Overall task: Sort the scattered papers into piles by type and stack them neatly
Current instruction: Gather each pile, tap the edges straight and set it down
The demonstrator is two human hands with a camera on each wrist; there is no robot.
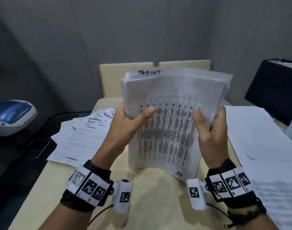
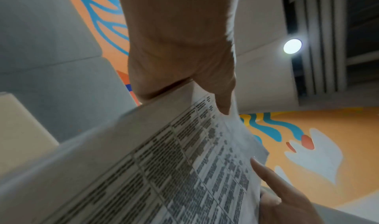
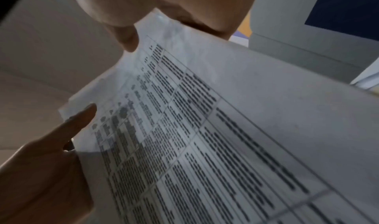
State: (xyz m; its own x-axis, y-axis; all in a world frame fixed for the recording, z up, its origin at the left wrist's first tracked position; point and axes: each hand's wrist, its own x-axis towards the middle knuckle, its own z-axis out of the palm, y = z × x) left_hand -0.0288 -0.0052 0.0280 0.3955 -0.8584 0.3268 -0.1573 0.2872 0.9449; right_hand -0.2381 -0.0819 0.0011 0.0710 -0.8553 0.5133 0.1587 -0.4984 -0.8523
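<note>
A thick stack of printed table sheets [image 1: 166, 127] stands upright on its bottom edge on the beige table [image 1: 150, 200]. My left hand [image 1: 130, 120] grips its left edge, thumb on the front sheet. My right hand [image 1: 208, 123] grips the right edge the same way. In the left wrist view the stack [image 2: 164, 162] fills the lower half, with my left hand [image 2: 184, 65] above it. The right wrist view shows the stack [image 3: 205, 130] and my right hand [image 3: 164, 8] on its top edge. The fingers behind the stack are hidden.
A loose fan of forms [image 1: 78, 136] lies at the left of the table. A large white paper pile [image 1: 264, 155] lies at the right. A beige board [image 1: 125, 70] stands behind. A blue-and-white device [image 1: 10, 117] sits far left, a dark box [image 1: 274, 87] far right.
</note>
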